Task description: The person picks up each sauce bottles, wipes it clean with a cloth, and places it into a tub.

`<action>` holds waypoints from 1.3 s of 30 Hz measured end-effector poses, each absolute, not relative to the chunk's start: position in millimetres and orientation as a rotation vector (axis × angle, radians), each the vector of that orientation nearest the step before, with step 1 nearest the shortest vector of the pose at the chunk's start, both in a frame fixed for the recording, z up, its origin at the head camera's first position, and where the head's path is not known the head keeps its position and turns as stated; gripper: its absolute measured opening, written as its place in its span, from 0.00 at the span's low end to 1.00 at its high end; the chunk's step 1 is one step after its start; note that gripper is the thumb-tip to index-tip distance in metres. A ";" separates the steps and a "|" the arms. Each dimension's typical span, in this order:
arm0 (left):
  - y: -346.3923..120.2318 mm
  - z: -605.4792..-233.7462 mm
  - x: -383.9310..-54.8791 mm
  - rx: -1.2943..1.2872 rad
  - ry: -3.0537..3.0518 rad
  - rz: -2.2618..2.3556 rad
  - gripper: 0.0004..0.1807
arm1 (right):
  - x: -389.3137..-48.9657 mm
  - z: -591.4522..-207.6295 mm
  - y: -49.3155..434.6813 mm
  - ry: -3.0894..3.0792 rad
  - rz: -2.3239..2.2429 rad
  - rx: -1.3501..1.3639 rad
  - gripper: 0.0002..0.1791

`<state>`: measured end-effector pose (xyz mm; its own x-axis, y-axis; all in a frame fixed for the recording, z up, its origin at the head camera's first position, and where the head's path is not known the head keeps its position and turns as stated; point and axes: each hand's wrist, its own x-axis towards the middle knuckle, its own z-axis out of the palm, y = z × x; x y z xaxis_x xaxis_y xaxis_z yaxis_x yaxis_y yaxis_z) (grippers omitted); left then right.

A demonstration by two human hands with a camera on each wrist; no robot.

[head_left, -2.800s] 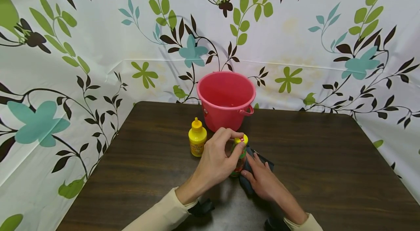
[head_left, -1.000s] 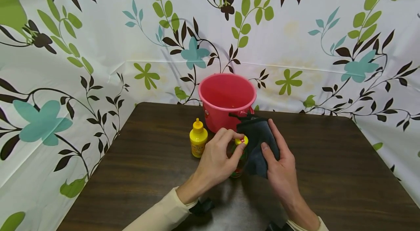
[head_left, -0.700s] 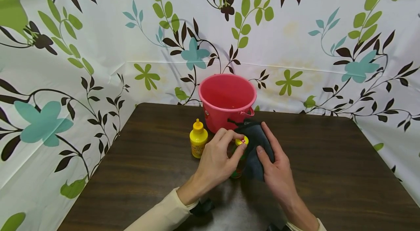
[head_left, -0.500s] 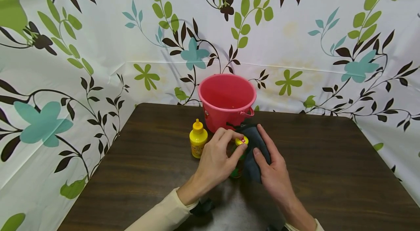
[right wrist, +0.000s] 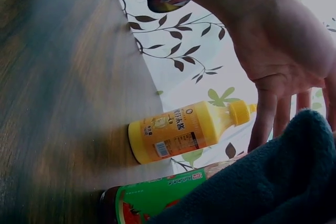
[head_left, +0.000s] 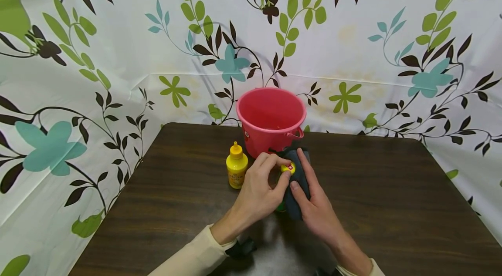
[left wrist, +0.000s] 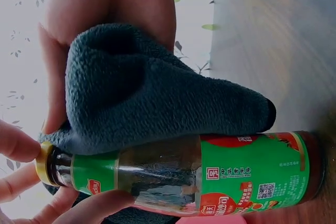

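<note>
My left hand (head_left: pixel 255 197) pinches the yellow cap (head_left: pixel 288 169) of an upright glass sauce bottle (left wrist: pixel 163 174) between thumb and fingertips. The bottle has green and red labels and stands on the table. In my right hand (head_left: pixel 319 210) is a dark blue-grey fleecy cloth (left wrist: pixel 157 98), held between thumb and fingers against the bottle's right side. Much of the bottle is hidden behind the cloth and my left hand in the head view. In the right wrist view, the cloth covers the bottle's upper part, with the green label (right wrist: pixel 157 195) showing below it.
A yellow squeeze bottle (head_left: pixel 237 170) with a pointed nozzle stands left of my left hand. Behind both bottles is a pink bucket (head_left: pixel 256 139) with a side handle. The dark wooden table (head_left: pixel 392 189) meets a patterned curtain (head_left: pixel 345 36) at the back.
My right hand picked the cloth up off the table beside the bottle, then moved left with it, up against the bottle's side. The left hand stays at the cap.
</note>
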<state>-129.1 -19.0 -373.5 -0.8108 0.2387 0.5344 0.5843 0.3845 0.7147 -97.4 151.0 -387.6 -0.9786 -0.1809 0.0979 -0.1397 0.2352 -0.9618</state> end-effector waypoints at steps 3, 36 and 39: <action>-19.4 -373.1 -129.2 -0.710 -2.311 -1.415 0.10 | -99.4 -390.8 149.8 2.461 -1.858 -0.386 0.42; -16.2 -371.3 -129.5 -0.681 -2.325 -1.459 0.09 | -113.6 -449.9 178.7 2.624 -1.131 -0.384 0.43; -16.1 -371.4 -129.4 -0.684 -2.328 -1.455 0.09 | -114.0 -451.2 178.1 2.647 -1.062 -0.359 0.44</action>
<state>-129.4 -16.1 -371.4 -0.8377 0.2301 0.4953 0.5460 0.3697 0.7518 -114.0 178.1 -451.2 -0.9339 -0.3235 -0.1526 -0.1283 0.7012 -0.7013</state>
